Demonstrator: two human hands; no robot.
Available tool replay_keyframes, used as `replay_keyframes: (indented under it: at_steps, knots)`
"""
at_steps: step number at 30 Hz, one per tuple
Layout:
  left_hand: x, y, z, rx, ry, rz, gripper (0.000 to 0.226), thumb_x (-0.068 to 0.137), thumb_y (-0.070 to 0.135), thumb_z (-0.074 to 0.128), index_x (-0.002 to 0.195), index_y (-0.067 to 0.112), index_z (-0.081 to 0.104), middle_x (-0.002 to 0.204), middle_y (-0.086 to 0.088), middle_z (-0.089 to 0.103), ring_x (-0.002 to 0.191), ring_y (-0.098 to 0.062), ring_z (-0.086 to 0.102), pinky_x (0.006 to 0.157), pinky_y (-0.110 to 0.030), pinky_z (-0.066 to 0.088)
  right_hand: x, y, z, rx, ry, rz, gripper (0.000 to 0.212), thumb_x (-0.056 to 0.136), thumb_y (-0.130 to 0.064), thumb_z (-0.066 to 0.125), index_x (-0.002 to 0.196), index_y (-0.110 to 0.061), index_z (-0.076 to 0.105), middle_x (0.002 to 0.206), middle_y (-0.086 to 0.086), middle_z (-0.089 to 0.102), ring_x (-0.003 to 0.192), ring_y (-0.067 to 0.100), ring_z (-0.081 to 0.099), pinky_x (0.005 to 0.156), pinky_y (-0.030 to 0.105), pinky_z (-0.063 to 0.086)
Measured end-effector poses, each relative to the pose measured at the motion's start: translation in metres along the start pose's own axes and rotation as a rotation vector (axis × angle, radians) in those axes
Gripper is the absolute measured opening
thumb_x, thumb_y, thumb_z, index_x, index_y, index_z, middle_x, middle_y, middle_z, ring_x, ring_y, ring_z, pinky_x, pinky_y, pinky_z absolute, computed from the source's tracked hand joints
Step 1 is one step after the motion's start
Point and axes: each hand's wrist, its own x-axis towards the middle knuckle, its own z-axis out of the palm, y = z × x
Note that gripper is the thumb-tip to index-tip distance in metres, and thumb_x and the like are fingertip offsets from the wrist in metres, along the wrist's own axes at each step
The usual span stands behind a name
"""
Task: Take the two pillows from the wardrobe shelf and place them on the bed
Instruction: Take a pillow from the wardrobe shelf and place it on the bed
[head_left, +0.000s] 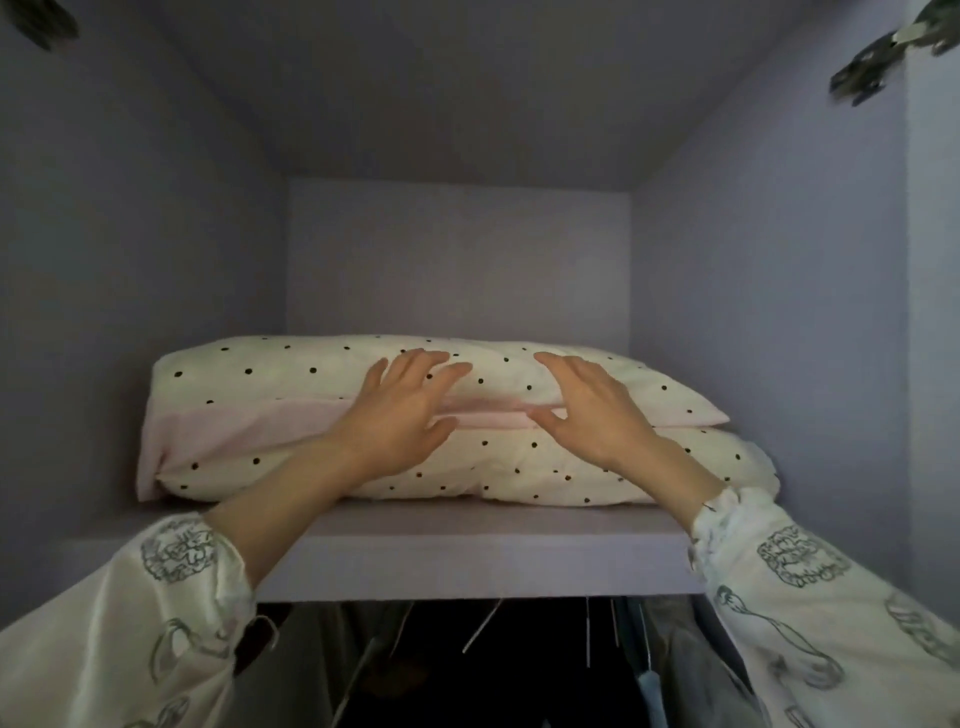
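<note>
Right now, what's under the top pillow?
The second dotted pillow lies under the top pillow, resting on the wardrobe shelf. Both open hands, left hand and right hand, cover the middle of the seam.

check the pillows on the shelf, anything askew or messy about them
Slightly. The top pillow sits shifted left of the bottom pillow, whose right corner sticks out rumpled. Nothing looks torn or spilled. Both hands, left hand and right hand, hover open at the stack.
</note>
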Motion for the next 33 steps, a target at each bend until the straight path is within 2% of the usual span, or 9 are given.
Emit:
replay_keyframes:
  at_steps: [5,8,14,18,21,24,26,29,33]
  knots:
    - [0.059,-0.014,0.027,0.190,-0.027,-0.065,0.076,0.087,0.055,0.047,0.147,0.032,0.008,0.152,-0.002,0.021,0.139,-0.023,0.019,0.113,-0.050,0.015,0.061,0.033,0.029,-0.078,-0.047,-0.122,0.079,0.085,-0.056,0.050,0.148,-0.029,0.010,0.156,-0.004,0.016,0.144,0.016,0.008,0.115,0.051,0.006]
    - [0.083,-0.027,0.039,0.249,-0.072,-0.133,0.089,0.075,0.062,0.058,0.146,0.033,0.011,0.149,0.002,0.028,0.136,-0.021,0.028,0.110,-0.047,0.019,0.088,0.046,0.043,-0.082,-0.103,-0.183,0.088,0.080,-0.062,0.053,0.148,-0.033,0.005,0.158,-0.004,0.009,0.145,0.016,0.004,0.114,0.052,0.006]
    - [0.107,-0.040,0.045,0.380,0.061,-0.133,0.054,0.081,0.051,0.052,0.128,0.025,0.041,0.118,-0.001,0.058,0.102,-0.026,0.058,0.081,-0.035,0.041,0.122,0.044,0.066,-0.103,-0.034,-0.293,0.098,0.066,-0.059,0.065,0.145,-0.032,0.013,0.151,-0.008,0.025,0.136,0.019,0.027,0.105,0.051,0.026]
    - [0.099,-0.042,0.056,0.382,0.134,-0.070,0.052,0.086,0.043,0.049,0.130,0.017,0.045,0.117,-0.008,0.060,0.101,-0.031,0.058,0.084,-0.037,0.040,0.129,0.047,0.071,-0.139,0.015,-0.338,0.086,0.070,-0.061,0.056,0.141,-0.031,0.019,0.142,-0.005,0.035,0.126,0.024,0.039,0.097,0.049,0.034]
    - [0.088,-0.045,0.058,0.388,0.092,-0.036,0.068,0.082,0.060,0.037,0.137,0.020,0.039,0.127,-0.005,0.055,0.109,-0.028,0.055,0.093,-0.040,0.039,0.125,0.047,0.079,-0.231,0.104,-0.377,0.074,0.075,-0.061,0.052,0.137,-0.030,0.027,0.133,-0.004,0.043,0.117,0.024,0.046,0.091,0.044,0.038]
    - [0.091,-0.047,0.056,0.315,-0.046,-0.186,0.077,0.077,0.065,0.045,0.142,0.034,0.018,0.141,0.001,0.039,0.126,-0.025,0.040,0.104,-0.055,0.026,0.126,0.047,0.083,-0.284,0.166,-0.392,0.065,0.081,-0.044,0.054,0.138,-0.029,0.026,0.132,-0.004,0.044,0.114,0.023,0.047,0.089,0.042,0.037]
    - [0.097,-0.045,0.055,0.294,-0.083,-0.288,0.076,0.078,0.057,0.055,0.140,0.038,0.015,0.136,-0.003,0.039,0.125,-0.029,0.039,0.103,-0.060,0.024,0.127,0.047,0.083,-0.304,0.172,-0.383,0.065,0.082,-0.034,0.055,0.140,-0.029,0.023,0.132,-0.003,0.043,0.114,0.024,0.046,0.089,0.042,0.037]
    - [0.097,-0.038,0.057,0.363,-0.005,-0.300,0.061,0.083,0.046,0.047,0.138,0.035,0.021,0.125,-0.006,0.044,0.114,-0.031,0.045,0.099,-0.054,0.031,0.128,0.043,0.083,-0.364,0.190,-0.376,0.065,0.085,-0.038,0.054,0.141,-0.027,0.023,0.131,-0.001,0.044,0.112,0.025,0.047,0.089,0.041,0.037]
    - [0.094,-0.032,0.048,0.380,0.058,-0.316,0.068,0.078,0.060,0.024,0.139,0.030,0.027,0.120,-0.009,0.045,0.110,-0.032,0.047,0.095,-0.048,0.032,0.128,0.032,0.074,-0.338,0.209,-0.318,0.065,0.083,-0.054,0.048,0.139,-0.024,0.030,0.125,0.003,0.048,0.107,0.029,0.050,0.087,0.043,0.036]
